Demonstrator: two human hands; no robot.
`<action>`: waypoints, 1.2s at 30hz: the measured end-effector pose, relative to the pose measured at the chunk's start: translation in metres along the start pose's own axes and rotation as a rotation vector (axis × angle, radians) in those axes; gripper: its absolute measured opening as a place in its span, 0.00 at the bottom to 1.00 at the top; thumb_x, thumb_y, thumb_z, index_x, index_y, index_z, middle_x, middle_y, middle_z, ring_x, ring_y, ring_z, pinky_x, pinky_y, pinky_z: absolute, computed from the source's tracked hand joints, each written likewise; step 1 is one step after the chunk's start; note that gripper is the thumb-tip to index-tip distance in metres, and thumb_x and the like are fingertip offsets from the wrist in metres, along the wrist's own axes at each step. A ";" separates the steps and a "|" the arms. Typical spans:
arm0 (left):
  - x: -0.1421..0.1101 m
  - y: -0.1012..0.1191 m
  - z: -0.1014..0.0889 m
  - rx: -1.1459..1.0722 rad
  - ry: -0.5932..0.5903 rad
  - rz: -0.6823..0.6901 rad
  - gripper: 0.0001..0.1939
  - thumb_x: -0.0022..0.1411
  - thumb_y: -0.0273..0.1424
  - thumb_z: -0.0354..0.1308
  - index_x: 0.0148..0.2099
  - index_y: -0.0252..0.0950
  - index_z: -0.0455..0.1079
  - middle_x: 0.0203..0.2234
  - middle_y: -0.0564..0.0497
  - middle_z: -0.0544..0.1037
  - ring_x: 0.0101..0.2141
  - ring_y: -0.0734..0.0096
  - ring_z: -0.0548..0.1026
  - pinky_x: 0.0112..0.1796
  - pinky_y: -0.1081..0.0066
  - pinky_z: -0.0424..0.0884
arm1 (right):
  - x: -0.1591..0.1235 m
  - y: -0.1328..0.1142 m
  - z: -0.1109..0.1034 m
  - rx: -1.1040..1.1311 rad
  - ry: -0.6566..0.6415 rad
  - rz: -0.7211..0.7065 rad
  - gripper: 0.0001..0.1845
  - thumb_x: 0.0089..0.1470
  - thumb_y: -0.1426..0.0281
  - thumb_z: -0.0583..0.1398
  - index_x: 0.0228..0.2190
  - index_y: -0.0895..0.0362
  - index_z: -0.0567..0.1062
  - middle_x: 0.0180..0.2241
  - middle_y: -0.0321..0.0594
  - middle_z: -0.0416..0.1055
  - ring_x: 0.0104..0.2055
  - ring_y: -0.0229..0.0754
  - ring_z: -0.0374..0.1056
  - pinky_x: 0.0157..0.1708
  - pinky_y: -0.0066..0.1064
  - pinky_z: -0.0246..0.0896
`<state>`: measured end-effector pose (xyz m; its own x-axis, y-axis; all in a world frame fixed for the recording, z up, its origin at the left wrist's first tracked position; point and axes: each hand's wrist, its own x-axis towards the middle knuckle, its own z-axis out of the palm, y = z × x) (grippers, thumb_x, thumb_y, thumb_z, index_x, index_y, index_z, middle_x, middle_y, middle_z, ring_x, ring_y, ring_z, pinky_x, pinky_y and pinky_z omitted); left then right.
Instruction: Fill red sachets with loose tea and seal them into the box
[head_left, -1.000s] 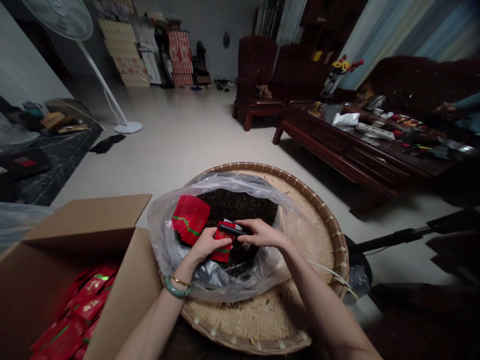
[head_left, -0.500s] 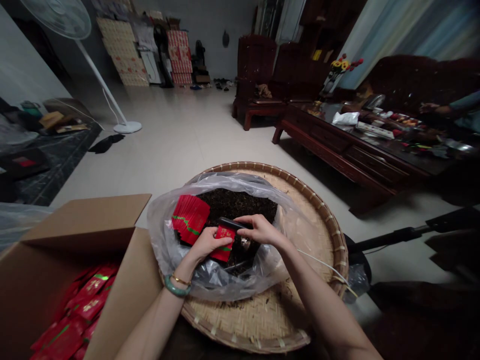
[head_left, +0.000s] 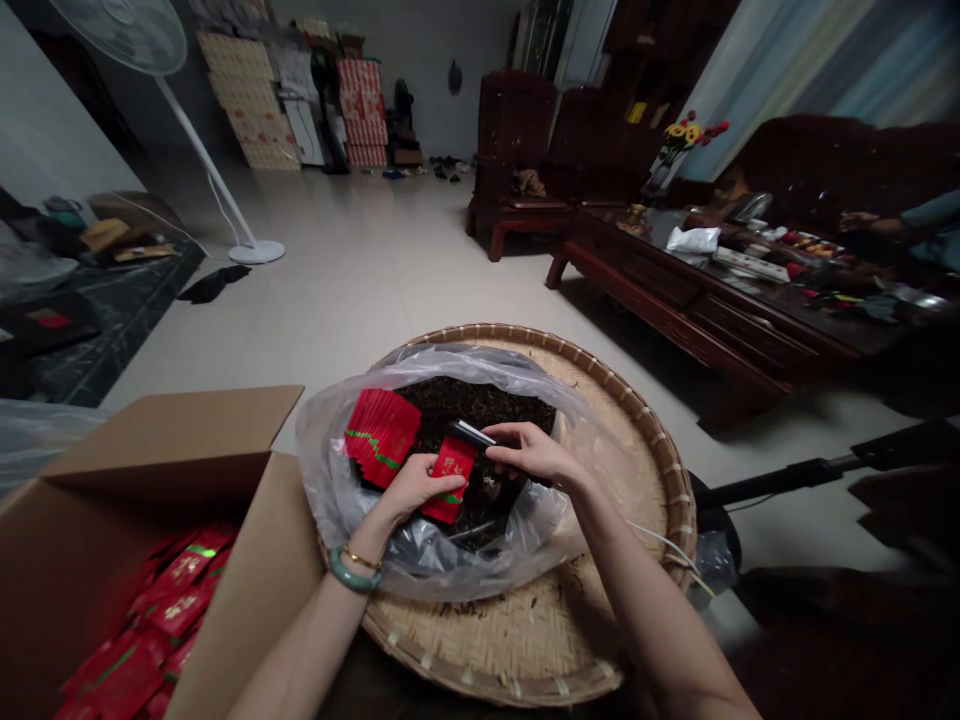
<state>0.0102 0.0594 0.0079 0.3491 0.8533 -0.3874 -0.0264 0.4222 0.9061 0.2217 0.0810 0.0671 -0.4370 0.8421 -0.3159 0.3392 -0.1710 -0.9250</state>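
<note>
My left hand pinches a small red packet with gold print and a green band, thumb on its front. In my right hand is a slim black-and-white handheld bag sealer, lying across the packet's top edge. Both are above dark loose tea leaves in a large clear plastic bag. A fanned stack of red packets rests on the leaves, left of my hands. Under the bag is a round woven bamboo tray.
An open cardboard box with many red packets stands at the left. A white cable crosses the tray's right side. Beyond are a white fan, a cluttered wooden table and another person's arm.
The sealer has tilted and shifted along the packet's top edge, now showing its white side. The packet has tipped slightly rightward. My left hand stays nearly still.
</note>
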 end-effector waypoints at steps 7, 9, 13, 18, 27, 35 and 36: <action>0.001 0.000 0.000 0.058 0.003 0.017 0.20 0.38 0.36 0.71 0.32 0.28 0.73 0.24 0.49 0.78 0.25 0.68 0.75 0.30 0.70 0.71 | 0.006 0.009 0.010 -0.306 0.015 -0.208 0.22 0.51 0.64 0.60 0.47 0.58 0.73 0.40 0.41 0.75 0.33 0.40 0.70 0.30 0.28 0.63; 0.002 -0.001 -0.001 0.086 -0.008 0.005 0.20 0.39 0.37 0.70 0.31 0.27 0.74 0.24 0.48 0.78 0.24 0.68 0.75 0.30 0.70 0.71 | 0.006 0.008 0.013 -0.366 0.058 -0.250 0.19 0.52 0.65 0.58 0.46 0.58 0.74 0.39 0.41 0.75 0.35 0.42 0.70 0.32 0.28 0.63; 0.002 -0.002 -0.002 0.087 -0.021 0.001 0.20 0.40 0.38 0.69 0.32 0.26 0.74 0.24 0.47 0.79 0.24 0.69 0.75 0.30 0.70 0.71 | 0.005 0.007 0.012 -0.363 0.061 -0.238 0.19 0.53 0.65 0.58 0.46 0.59 0.74 0.39 0.41 0.76 0.32 0.40 0.69 0.29 0.26 0.62; 0.002 -0.003 -0.002 0.088 -0.006 0.005 0.20 0.38 0.38 0.70 0.31 0.27 0.74 0.24 0.48 0.79 0.24 0.67 0.76 0.30 0.69 0.71 | 0.005 0.007 0.010 -0.229 0.001 -0.138 0.24 0.51 0.62 0.59 0.49 0.59 0.71 0.39 0.41 0.75 0.25 0.36 0.67 0.22 0.25 0.61; 0.003 -0.004 -0.003 0.093 -0.012 0.000 0.20 0.39 0.38 0.70 0.32 0.27 0.74 0.24 0.47 0.79 0.24 0.67 0.75 0.30 0.69 0.71 | 0.005 0.009 0.009 -0.218 0.008 -0.169 0.22 0.51 0.63 0.59 0.46 0.58 0.73 0.37 0.40 0.75 0.26 0.36 0.68 0.23 0.25 0.62; 0.002 -0.002 -0.002 0.109 -0.007 0.010 0.20 0.39 0.36 0.70 0.33 0.27 0.74 0.25 0.47 0.79 0.25 0.67 0.75 0.31 0.69 0.71 | 0.004 0.012 0.007 -0.232 -0.009 -0.153 0.21 0.50 0.62 0.60 0.46 0.57 0.73 0.37 0.40 0.75 0.26 0.36 0.68 0.23 0.25 0.63; 0.002 -0.002 -0.002 0.106 -0.006 0.014 0.20 0.39 0.36 0.70 0.33 0.27 0.74 0.25 0.47 0.79 0.26 0.67 0.75 0.31 0.69 0.71 | 0.005 0.012 0.007 -0.227 -0.014 -0.156 0.22 0.50 0.62 0.60 0.46 0.57 0.73 0.37 0.40 0.75 0.25 0.36 0.68 0.23 0.25 0.62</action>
<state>0.0090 0.0609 0.0044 0.3553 0.8566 -0.3740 0.0680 0.3754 0.9244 0.2177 0.0792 0.0534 -0.5091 0.8421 -0.1780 0.4447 0.0803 -0.8921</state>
